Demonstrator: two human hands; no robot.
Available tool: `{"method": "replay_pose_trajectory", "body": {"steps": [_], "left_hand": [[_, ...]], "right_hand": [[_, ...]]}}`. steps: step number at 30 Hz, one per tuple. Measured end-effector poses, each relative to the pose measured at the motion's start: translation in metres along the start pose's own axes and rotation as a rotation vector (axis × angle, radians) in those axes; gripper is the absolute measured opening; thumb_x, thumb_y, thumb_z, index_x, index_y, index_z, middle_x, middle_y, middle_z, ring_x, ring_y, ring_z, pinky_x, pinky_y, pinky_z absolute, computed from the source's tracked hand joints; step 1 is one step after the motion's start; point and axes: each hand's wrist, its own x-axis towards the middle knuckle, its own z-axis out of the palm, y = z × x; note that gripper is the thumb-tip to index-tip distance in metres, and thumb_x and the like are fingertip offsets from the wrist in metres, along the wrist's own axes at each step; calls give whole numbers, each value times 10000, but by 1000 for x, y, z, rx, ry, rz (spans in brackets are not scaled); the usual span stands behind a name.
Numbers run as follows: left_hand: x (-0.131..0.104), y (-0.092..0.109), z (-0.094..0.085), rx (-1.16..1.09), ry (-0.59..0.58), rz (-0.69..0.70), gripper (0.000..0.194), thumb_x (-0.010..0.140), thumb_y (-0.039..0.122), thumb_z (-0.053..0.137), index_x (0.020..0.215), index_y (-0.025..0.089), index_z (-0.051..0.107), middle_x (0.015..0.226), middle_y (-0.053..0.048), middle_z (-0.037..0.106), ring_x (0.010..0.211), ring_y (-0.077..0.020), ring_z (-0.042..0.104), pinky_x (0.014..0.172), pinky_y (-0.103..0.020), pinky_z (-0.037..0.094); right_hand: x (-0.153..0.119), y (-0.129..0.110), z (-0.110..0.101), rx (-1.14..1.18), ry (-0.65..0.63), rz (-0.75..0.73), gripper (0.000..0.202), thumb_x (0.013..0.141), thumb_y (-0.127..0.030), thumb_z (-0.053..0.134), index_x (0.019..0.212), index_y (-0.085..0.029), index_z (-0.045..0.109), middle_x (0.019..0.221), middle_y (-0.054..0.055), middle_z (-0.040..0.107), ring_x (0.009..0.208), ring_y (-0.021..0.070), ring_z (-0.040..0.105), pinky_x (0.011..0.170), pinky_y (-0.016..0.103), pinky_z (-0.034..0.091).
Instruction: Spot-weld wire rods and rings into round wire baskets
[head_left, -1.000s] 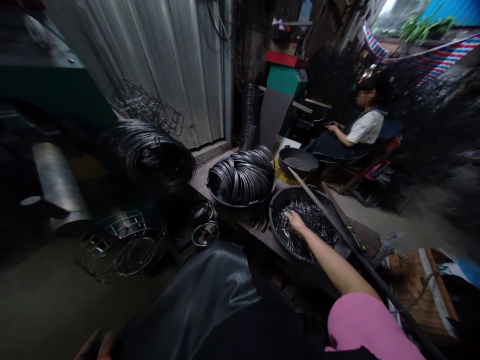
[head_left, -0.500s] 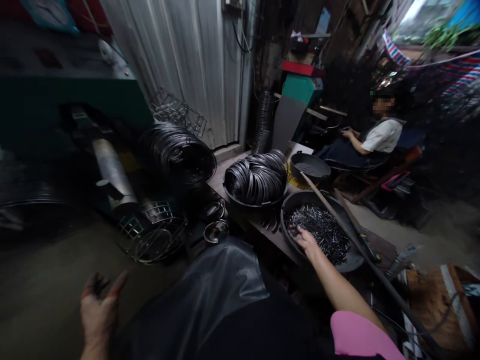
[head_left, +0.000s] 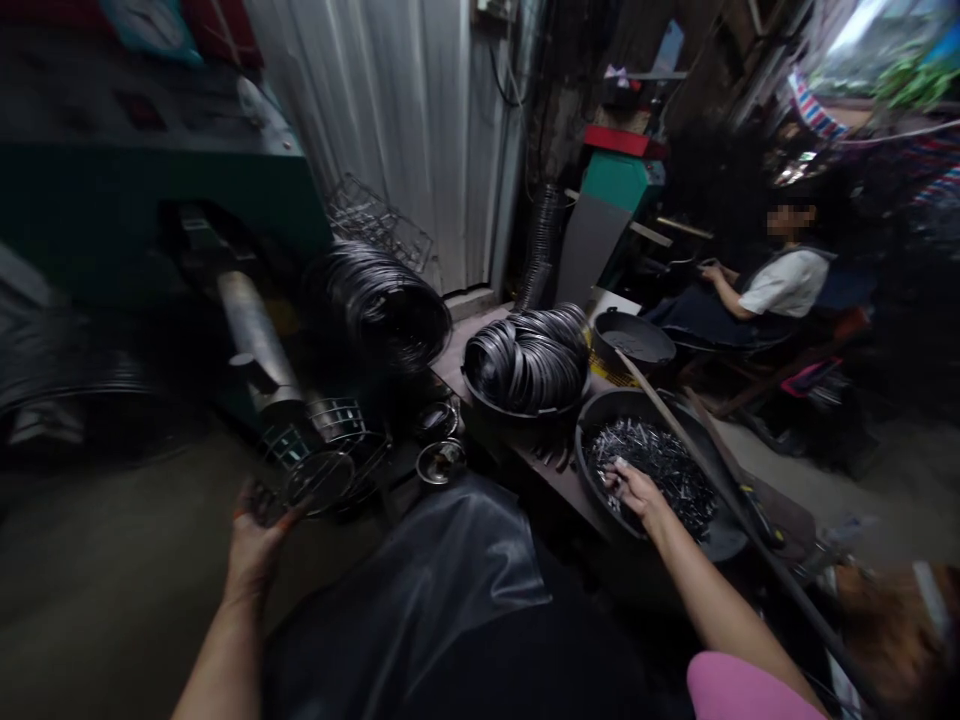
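My left hand (head_left: 259, 530) is at the lower left, beside a wire basket (head_left: 322, 480) under a metal cylinder (head_left: 259, 335). Its thumb and fingers are spread, and nothing can be made out between them. My right hand (head_left: 634, 492) reaches over the near left side of a round black pan (head_left: 589, 460) full of short dark metal pieces (head_left: 660, 470). Its fingers are loosely bent at the pieces; whether they hold any is too small to tell. A dark apron (head_left: 450, 570) covers my lap.
Coiled wire rings (head_left: 529, 355) fill a basin left of the pan. A long stick (head_left: 675, 430) slants across the pan. Two small bowls (head_left: 441, 462) stand near my knees. A green machine (head_left: 225, 180) is at the left. A person (head_left: 784, 270) sits at the back right.
My left hand has moved up and right toward the wire basket. My right hand remains over the metal pieces. The whole view has shifted, with the surroundings now a little further right.
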Motion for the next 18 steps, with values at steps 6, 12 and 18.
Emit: {"method": "replay_pose_trajectory", "body": {"steps": [6, 12, 18], "left_hand": [[0, 8, 6, -141, -24, 25, 696, 648, 238, 734, 1197, 110, 327, 1279, -206, 495, 1168, -292, 521, 981, -398, 430], [-10, 14, 1, -140, 6, 79, 590, 735, 283, 628, 1186, 41, 336, 1222, -194, 534, 1122, -262, 543, 900, -319, 435], [-40, 13, -14, -132, -50, 94, 686, 647, 310, 705, 1208, 80, 383, 1222, -171, 530, 1064, -259, 580, 870, -342, 470]], "right_hand": [[1, 5, 57, 130, -267, 266, 128, 678, -99, 608, 761, -195, 594, 688, 27, 605, 495, 104, 528, 343, 179, 423], [-13, 42, 142, 179, -499, 505, 151, 667, -111, 628, 778, -213, 609, 665, 1, 555, 504, 100, 523, 432, 228, 500], [-48, 59, 198, 143, -598, 519, 93, 664, -168, 656, 738, -179, 602, 586, -34, 533, 447, 59, 472, 407, 173, 416]]}}
